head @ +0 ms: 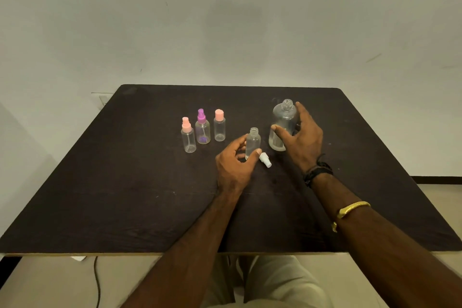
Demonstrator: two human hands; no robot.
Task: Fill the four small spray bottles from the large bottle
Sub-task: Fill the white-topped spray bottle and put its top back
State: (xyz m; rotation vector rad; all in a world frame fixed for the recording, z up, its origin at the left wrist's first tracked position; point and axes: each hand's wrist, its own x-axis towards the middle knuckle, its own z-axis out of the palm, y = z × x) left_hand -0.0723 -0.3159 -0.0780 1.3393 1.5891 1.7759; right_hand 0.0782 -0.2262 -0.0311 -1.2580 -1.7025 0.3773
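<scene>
Clear plastic bottle point(253, 141), seemingly uncapped, in left hand point(233, 166).

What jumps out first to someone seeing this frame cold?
Two hands at the middle of the dark table: the right hand wraps the uncapped large bottle, and the left hand steadies an open small bottle, with a white cap lying beside it. To their left stand three more small bottles, two with pink tops and one purple.
</scene>
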